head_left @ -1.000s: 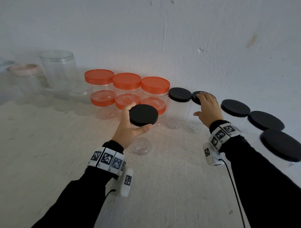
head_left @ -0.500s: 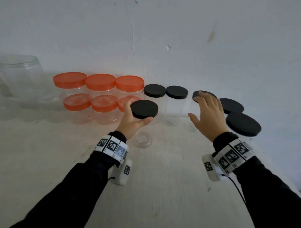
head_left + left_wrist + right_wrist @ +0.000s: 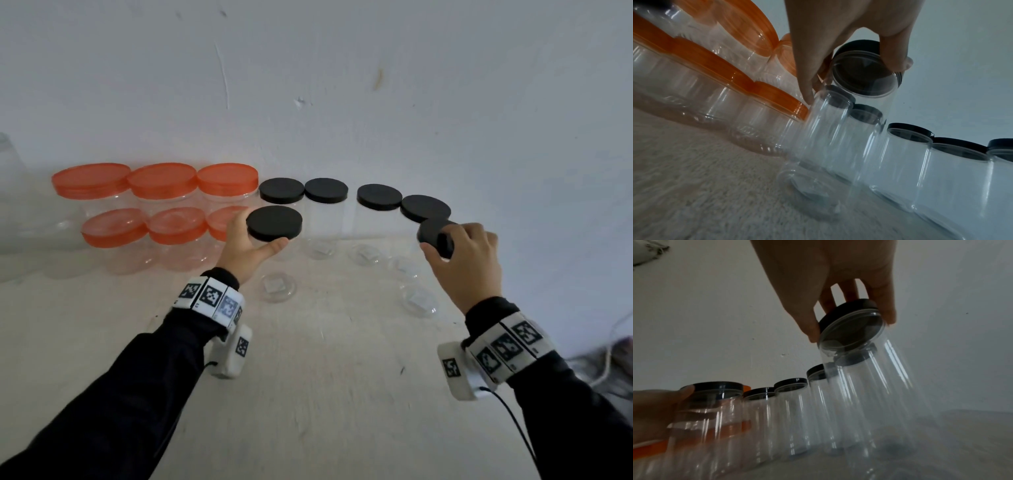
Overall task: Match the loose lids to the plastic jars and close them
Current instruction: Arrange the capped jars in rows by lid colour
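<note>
Two clear plastic jars with black lids stand in front of the row by the wall. My left hand (image 3: 255, 241) grips the lid (image 3: 274, 222) of the left jar by its rim, thumb in front; in the left wrist view the fingers (image 3: 894, 53) curl round that lid (image 3: 863, 73). My right hand (image 3: 462, 253) grips the black lid (image 3: 433, 234) of the right jar from above, and its base (image 3: 419, 301) rests on the table. In the right wrist view this jar (image 3: 869, 369) leans, its lid (image 3: 849, 316) held between thumb and fingers.
Several closed black-lidded jars (image 3: 326, 192) line the white wall (image 3: 342, 85) behind my hands. To the left, orange-lidded jars (image 3: 164, 178) stand stacked two high. A large clear container (image 3: 10, 192) sits at the far left. A white cable (image 3: 613, 349) lies past the table's right edge.
My right hand left the lid in the back row, hovered open, then came nearer and right and gripped the front right jar's lid. The left hand kept its grip.
</note>
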Motion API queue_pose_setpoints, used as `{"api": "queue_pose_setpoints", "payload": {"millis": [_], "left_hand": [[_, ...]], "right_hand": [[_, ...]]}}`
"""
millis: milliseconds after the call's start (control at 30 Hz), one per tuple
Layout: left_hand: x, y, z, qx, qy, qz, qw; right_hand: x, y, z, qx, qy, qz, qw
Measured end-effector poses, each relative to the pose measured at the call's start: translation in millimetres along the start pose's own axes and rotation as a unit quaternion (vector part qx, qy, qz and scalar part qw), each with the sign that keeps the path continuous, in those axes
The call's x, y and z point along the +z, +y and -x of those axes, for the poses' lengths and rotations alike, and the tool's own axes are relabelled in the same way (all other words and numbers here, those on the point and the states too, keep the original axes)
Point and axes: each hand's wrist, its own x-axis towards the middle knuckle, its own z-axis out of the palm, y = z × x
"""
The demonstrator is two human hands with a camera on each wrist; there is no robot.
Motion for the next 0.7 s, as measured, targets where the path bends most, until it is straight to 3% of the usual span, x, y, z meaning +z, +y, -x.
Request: {"api": "queue_pose_setpoints", "payload": {"millis": [167,367,500,700], "left_hand": [[3.0,-1.7,2.1,-0.006,0.023,0.023,0.999],[3.6,1.5,1.8,-0.007,0.022,0.028,0.999],[5.4,-1.9,-0.7,-0.018,0.023,0.032,0.999],[11.1,-4.5,-5.8,-0.012,0.033,0.036,0.999]], "right_hand": [[14.0,-19.7,5.9,-0.090,-0.009,-0.047,0.995],[40.4,-56.9,8.0,-0.220,-0.093,-0.071,0.968],[58.5,-72.6,2.7,-0.246,-0.101,-0.071,0.961],[73.6,-82.7,-11.6,-0.224,-0.112,-0.074,0.965]]}}
